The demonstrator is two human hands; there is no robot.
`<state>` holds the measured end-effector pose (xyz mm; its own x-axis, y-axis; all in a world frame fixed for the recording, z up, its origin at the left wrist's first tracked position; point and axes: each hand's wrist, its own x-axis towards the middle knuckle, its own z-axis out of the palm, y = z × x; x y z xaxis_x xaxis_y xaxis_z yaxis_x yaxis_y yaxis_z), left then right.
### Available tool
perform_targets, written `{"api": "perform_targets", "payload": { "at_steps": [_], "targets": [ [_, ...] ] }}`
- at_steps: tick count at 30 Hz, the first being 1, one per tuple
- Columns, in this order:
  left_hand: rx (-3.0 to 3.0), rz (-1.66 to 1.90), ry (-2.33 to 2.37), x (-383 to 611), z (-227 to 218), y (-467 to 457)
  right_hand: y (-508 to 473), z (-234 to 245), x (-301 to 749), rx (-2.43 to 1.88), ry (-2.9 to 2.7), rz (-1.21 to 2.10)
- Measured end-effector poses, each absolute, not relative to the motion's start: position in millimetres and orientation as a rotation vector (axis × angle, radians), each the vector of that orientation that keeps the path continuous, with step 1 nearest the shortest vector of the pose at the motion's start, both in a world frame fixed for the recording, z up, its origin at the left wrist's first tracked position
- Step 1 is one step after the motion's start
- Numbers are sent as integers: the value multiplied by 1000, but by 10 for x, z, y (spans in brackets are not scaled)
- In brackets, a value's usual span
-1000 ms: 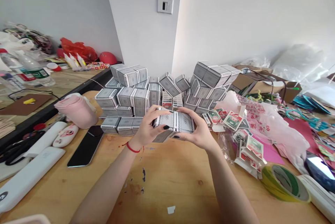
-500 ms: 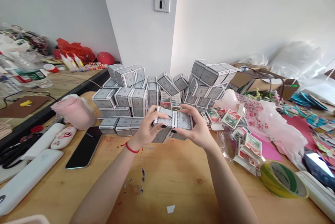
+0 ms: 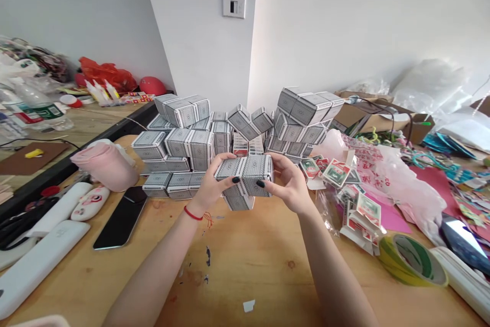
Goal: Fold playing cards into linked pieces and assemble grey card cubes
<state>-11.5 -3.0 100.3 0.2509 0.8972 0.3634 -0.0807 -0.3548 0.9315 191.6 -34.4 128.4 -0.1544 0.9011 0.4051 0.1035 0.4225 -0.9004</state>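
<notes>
Both my hands hold a block of grey patterned small boxes (image 3: 245, 171) joined side by side, lifted just above the wooden table (image 3: 245, 260). My left hand (image 3: 212, 188) grips its left end, thumb on the front face. My right hand (image 3: 288, 184) grips the right end, thumb also on the front. A lower box (image 3: 238, 200) of the same block shows beneath my fingers. Right behind stands a pile of the same grey boxes (image 3: 191, 143), stacked against the wall corner, with another heap (image 3: 306, 115) to the right.
A black phone (image 3: 120, 217), white cases (image 3: 36, 263) and a pink roll (image 3: 105, 164) lie at left. Loose red-green flat cartons (image 3: 356, 204), a pink plastic bag (image 3: 398, 184) and a yellow-green tape roll (image 3: 413, 266) crowd the right. A paper scrap (image 3: 248, 305) lies near me.
The block has been turned in my hands and raised slightly, its broad patterned face now toward me. My view drifted a little to the right.
</notes>
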Motion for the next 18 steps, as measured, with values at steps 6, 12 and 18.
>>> {"api": "perform_targets", "payload": {
  "at_steps": [6,12,18],
  "targets": [
    [1517,1328,821,-35,1013,-30,-324,1253,1898,-954,-1518,938],
    [1068,1233,790,33,863,54,-244,1187,1895,-979,-1524,1028],
    [1290,972,756,-186,690,218,-202,1108,1873,-1015,-1484,1083]
  ]
}}
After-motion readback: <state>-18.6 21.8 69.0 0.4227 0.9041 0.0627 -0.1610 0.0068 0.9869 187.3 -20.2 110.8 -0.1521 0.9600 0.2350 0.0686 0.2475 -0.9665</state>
